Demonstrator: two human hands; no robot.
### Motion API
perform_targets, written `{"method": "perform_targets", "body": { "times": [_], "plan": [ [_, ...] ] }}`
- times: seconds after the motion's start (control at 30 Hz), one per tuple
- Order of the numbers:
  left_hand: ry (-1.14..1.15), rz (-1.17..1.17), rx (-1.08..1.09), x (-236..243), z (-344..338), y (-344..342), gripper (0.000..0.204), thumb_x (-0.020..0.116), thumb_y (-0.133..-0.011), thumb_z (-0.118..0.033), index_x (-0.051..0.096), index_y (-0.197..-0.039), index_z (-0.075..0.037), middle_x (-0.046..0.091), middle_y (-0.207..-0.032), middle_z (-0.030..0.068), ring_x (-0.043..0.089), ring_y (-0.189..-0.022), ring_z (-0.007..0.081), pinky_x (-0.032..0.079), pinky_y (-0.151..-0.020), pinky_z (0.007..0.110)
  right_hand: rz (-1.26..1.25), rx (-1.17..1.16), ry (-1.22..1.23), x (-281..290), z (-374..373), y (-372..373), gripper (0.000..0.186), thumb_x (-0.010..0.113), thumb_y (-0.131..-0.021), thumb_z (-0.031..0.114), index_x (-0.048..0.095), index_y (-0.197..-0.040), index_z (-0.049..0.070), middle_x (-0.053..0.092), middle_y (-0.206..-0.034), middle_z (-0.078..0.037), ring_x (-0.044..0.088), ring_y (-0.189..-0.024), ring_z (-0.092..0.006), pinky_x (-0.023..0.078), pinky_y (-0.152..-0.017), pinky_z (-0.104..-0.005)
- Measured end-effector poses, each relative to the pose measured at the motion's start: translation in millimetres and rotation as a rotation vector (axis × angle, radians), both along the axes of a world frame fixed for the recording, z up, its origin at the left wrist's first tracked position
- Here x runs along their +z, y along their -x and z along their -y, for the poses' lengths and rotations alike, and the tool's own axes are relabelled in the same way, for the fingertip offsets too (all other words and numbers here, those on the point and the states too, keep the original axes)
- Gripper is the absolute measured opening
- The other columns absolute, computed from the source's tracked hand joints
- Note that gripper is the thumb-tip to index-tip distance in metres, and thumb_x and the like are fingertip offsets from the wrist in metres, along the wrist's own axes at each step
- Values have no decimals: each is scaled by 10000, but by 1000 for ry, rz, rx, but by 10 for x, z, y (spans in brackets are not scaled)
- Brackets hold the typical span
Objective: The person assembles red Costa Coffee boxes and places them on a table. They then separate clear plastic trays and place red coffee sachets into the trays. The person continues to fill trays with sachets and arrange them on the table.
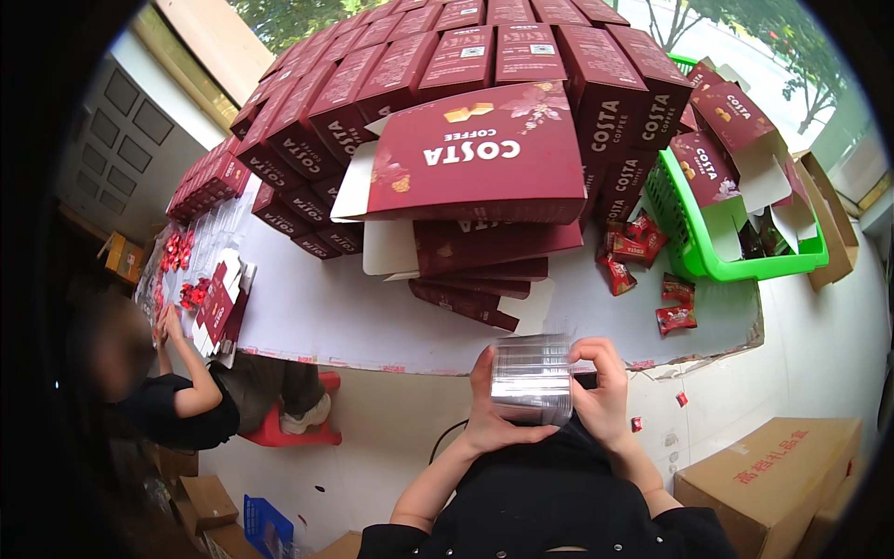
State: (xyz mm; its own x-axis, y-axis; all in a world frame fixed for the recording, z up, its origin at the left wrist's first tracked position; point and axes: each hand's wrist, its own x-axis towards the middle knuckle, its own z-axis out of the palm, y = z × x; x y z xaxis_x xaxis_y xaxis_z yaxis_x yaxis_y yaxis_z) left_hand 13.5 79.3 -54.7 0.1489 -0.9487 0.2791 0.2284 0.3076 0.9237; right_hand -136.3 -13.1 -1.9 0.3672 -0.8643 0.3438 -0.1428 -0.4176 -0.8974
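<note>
A stack of clear plastic trays (531,382) is held upright between my hands at the table's front edge. My left hand (486,415) wraps round its left side and underside, with the thumb and fingers pressed to the plastic. On the other side, my right hand (601,389) grips the stack with bent fingers. Just beyond it lies a pile of dark red cartons with white open flaps, topped by a large carton (475,158). Several small red wrapped packets (637,244) are scattered to the right of that pile.
Closed dark red boxes (447,58) are stacked high at the back. A green basket (712,252) with open cartons stands at the table's right end. Seated at the left, a co-worker (177,401) handles red packets. A brown cardboard box (768,470) sits on the floor at right.
</note>
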Motion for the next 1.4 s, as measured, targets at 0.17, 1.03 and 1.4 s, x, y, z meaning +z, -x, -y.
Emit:
{"method": "perform_targets", "body": {
  "times": [0.17,1.03,1.4],
  "plan": [
    [-96,-109,26,-43,12,23,1309,909,-625,-57,-20,-1538,-191,334,-1447,152,477,-1286,293,472,-1024,460,35,103,101,69,62,11,88,647,-859,-52,569,-884,-19,669,-919,-129,650,-771,-212,530,-703,-304],
    [-139,-264,24,53,45,-95,935,894,-651,-351,423,-1370,15,540,-1288,127,569,-1153,240,495,-977,398,-175,109,-87,246,385,188,228,638,-915,84,677,-1122,-1,682,-1051,-107,633,-841,-152,464,-645,-249],
    [-159,-63,54,8,6,-75,966,870,-686,-391,374,-1402,27,499,-1324,148,550,-1181,279,481,-994,431,-209,139,4,215,42,91,248,736,-835,69,682,-1068,5,686,-1053,-100,629,-899,-189,491,-682,-285]
  ]
}}
